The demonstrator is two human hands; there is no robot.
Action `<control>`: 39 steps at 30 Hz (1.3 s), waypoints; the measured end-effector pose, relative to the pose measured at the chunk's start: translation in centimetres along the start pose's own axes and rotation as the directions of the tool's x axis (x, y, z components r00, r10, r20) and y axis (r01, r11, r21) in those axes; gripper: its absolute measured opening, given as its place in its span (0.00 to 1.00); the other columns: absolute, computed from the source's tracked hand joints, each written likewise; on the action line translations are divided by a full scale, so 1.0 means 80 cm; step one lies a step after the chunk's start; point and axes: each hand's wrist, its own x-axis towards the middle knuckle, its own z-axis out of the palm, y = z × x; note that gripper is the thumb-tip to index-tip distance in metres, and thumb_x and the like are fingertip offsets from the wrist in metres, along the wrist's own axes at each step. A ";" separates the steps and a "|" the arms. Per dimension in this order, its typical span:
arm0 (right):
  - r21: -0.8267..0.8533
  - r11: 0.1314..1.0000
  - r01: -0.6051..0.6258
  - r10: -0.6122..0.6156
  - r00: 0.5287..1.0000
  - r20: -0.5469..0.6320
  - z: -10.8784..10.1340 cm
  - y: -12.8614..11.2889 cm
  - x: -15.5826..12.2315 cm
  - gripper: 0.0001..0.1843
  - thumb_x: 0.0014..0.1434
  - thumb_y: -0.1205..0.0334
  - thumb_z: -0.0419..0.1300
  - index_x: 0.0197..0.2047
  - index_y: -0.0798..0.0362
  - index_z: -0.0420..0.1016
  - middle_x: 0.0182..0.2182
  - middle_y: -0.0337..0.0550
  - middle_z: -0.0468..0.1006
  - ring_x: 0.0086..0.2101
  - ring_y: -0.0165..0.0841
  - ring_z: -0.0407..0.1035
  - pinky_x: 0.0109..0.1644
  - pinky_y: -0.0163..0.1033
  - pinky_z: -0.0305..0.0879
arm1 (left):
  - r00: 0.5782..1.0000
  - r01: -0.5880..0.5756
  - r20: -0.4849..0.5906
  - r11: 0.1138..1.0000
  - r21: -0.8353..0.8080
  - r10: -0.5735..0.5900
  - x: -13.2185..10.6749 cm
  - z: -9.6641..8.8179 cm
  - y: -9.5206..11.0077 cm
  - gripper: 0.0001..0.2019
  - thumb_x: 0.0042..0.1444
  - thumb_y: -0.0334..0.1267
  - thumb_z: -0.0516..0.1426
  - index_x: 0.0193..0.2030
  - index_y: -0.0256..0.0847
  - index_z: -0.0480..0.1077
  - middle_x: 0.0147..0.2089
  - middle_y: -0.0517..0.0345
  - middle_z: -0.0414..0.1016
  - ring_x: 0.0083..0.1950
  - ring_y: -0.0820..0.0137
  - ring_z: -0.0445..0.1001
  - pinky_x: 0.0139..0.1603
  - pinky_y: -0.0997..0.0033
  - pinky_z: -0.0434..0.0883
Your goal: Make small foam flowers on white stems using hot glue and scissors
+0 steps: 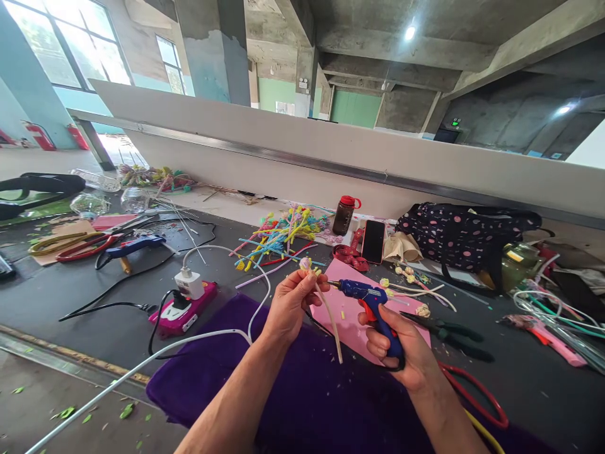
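Note:
My left hand (pixel 293 297) pinches a small pipe-cleaner flower (pixel 307 265) near its head, and its pale stem (pixel 334 328) hangs down below the fingers. My right hand (pixel 394 340) is wrapped round the handle of a blue hot glue gun (pixel 366 292) with an orange trigger. The gun's nozzle points left and is close to the flower; I cannot tell whether it touches. Below both hands lie a pink sheet (pixel 350 325) and a dark purple cloth (pixel 326 397). More small flowers on pale stems (pixel 420 289) rest just right of the gun.
Coloured pipe-cleaner stems (pixel 283 236) are piled behind my hands. A red-capped bottle (pixel 346 215), a phone (pixel 373 241) and a patterned bag (pixel 458 243) stand at the back. Green-handled pliers (pixel 454 334) lie right. A magenta power strip (pixel 184 309) and white cable (pixel 142 362) lie left.

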 end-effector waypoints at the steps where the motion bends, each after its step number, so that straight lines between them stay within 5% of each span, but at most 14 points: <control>1: 0.005 1.000 -0.003 0.003 1.000 0.004 0.000 -0.001 0.000 0.18 0.56 0.50 0.58 0.33 0.60 0.75 0.14 0.35 0.64 0.13 0.20 0.50 0.12 0.25 0.38 | 1.000 0.006 -0.002 1.000 -0.008 -0.006 0.001 -0.001 0.000 0.09 0.50 0.41 0.61 0.32 0.36 0.71 0.34 0.54 0.76 0.32 0.74 0.74 0.23 0.82 0.67; 6: 0.037 0.999 0.029 -0.028 0.999 -0.037 -0.003 -0.008 -0.004 0.17 0.53 0.51 0.61 0.35 0.59 0.75 0.13 0.33 0.61 0.14 0.21 0.51 0.12 0.24 0.39 | 0.999 0.001 -0.039 1.000 -0.029 -0.002 0.005 -0.005 0.002 0.10 0.48 0.40 0.62 0.31 0.36 0.70 0.33 0.56 0.76 0.31 0.75 0.74 0.23 0.82 0.67; 12: -0.019 0.992 0.122 -0.123 0.989 -0.082 -0.001 -0.011 -0.006 0.15 0.55 0.52 0.60 0.34 0.58 0.75 0.15 0.35 0.62 0.15 0.22 0.51 0.12 0.25 0.39 | 0.995 0.100 -0.045 0.982 0.159 -0.094 0.005 -0.004 -0.002 0.13 0.49 0.44 0.61 0.33 0.34 0.71 0.31 0.54 0.76 0.24 0.77 0.70 0.16 0.83 0.60; 18: -0.074 0.982 0.174 -0.182 0.975 -0.125 0.007 -0.011 -0.008 0.12 0.54 0.54 0.61 0.32 0.56 0.73 0.22 0.40 0.70 0.15 0.22 0.55 0.12 0.25 0.38 | 0.993 0.114 -0.020 0.972 0.207 -0.113 0.008 -0.006 -0.007 0.12 0.48 0.43 0.62 0.32 0.35 0.72 0.36 0.54 0.75 0.32 0.76 0.72 0.24 0.83 0.65; 25: -0.195 0.935 0.295 -0.327 0.932 -0.157 0.009 -0.010 -0.008 0.10 0.54 0.55 0.60 0.34 0.54 0.72 0.31 0.41 0.75 0.16 0.21 0.58 0.17 0.29 0.52 | 0.985 0.169 -0.002 0.973 0.157 -0.170 0.009 -0.009 -0.004 0.12 0.48 0.44 0.61 0.30 0.35 0.71 0.29 0.57 0.73 0.25 0.78 0.69 0.19 0.83 0.61; 32: -0.533 0.718 0.447 -0.581 0.807 -0.107 0.030 0.000 -0.026 0.08 0.59 0.58 0.55 0.40 0.52 0.69 0.38 0.44 0.75 0.21 0.25 0.64 0.25 0.34 0.60 | 0.968 0.230 0.062 0.961 0.152 -0.241 0.002 -0.004 0.000 0.14 0.48 0.43 0.61 0.23 0.33 0.69 0.20 0.62 0.66 0.16 0.85 0.57 0.12 0.84 0.48; 39: -0.822 0.425 0.380 -0.670 0.742 -0.003 0.030 0.026 -0.038 0.10 0.60 0.61 0.54 0.45 0.51 0.69 0.39 0.45 0.75 0.26 0.30 0.68 0.34 0.40 0.67 | 0.939 0.303 0.144 0.950 0.079 -0.311 -0.001 -0.002 0.000 0.13 0.49 0.43 0.60 0.24 0.34 0.69 0.15 0.66 0.62 0.12 0.85 0.52 0.10 0.83 0.46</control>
